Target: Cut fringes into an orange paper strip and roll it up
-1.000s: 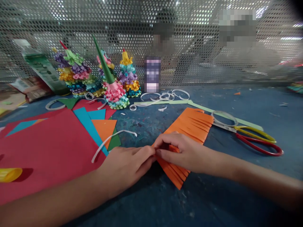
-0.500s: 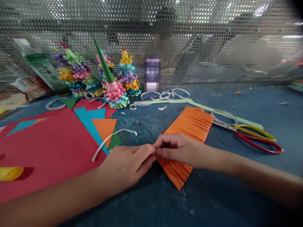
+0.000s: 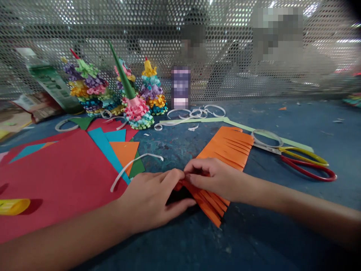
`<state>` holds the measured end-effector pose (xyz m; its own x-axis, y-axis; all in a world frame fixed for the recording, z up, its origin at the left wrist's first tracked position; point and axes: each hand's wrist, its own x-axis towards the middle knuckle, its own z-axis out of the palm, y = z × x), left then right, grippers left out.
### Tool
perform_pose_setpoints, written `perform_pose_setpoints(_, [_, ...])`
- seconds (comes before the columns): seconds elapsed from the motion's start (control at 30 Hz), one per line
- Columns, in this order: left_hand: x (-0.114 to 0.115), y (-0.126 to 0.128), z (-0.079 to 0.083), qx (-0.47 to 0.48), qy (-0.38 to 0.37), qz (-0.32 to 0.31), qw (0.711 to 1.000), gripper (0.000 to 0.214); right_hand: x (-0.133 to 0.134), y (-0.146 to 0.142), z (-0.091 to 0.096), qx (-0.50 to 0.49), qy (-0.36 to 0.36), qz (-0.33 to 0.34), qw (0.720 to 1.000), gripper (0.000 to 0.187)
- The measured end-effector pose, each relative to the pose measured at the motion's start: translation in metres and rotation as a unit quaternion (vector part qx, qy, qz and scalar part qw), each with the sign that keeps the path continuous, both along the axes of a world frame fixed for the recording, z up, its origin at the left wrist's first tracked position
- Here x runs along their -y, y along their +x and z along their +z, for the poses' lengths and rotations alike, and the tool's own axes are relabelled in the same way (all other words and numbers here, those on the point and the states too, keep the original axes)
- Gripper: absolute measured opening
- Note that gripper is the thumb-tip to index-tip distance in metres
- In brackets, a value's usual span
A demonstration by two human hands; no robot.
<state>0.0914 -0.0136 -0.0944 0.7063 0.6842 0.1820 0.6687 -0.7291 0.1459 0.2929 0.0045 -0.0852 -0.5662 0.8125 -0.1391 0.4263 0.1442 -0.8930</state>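
Note:
An orange paper sheet (image 3: 225,146) with a cut fringe lies on the blue work surface, its near edge raised and curled between my hands. My right hand (image 3: 214,177) pinches that edge from the right, fingers on top. My left hand (image 3: 152,199) rests against it from the left, fingertips on the curl and a dark gap beneath. A white paper strip (image 3: 132,165) lies just beyond my left hand, on a red paper sheet (image 3: 56,177). Yellow-and-red-handled scissors (image 3: 293,158) lie to the right of the orange sheet, apart from my right hand.
Several layered paper cone trees (image 3: 135,109) stand at the back, before a perforated metal screen (image 3: 225,37) with blurred people behind it. White paper curls (image 3: 194,113), a long pale green strip (image 3: 254,130), and a yellow paper roll (image 3: 14,206) lie about the surface.
The near edge of the orange sheet has lifted into a curl between my hands. My left hand has eased leftward and opened a gap below the paper.

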Motion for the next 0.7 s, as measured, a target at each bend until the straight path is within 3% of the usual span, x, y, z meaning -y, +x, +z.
perform_pose_setpoints(0.17, [0.000, 0.000, -0.002, -0.010, 0.019, -0.004, 1.000, 0.009, -0.002, 0.000, -0.005, -0.005, -0.028, 0.017, 0.999, 0.016])
perform_pose_setpoints(0.27, [-0.001, -0.001, -0.003, -0.015, 0.031, -0.012, 0.999, 0.011, -0.001, 0.000, -0.008, -0.005, -0.020, 0.020, 1.000, 0.015])
perform_pose_setpoints(0.43, [-0.002, -0.001, -0.003, -0.036, 0.036, -0.009, 0.999, 0.018, 0.001, -0.001, -0.008, 0.021, 0.062, -0.005, 0.998, 0.013])
perform_pose_setpoints(0.7, [-0.001, 0.000, -0.005, -0.032, 0.077, 0.011, 0.996, 0.019, 0.000, 0.000, -0.013, -0.003, 0.047, 0.006, 0.999, 0.008])
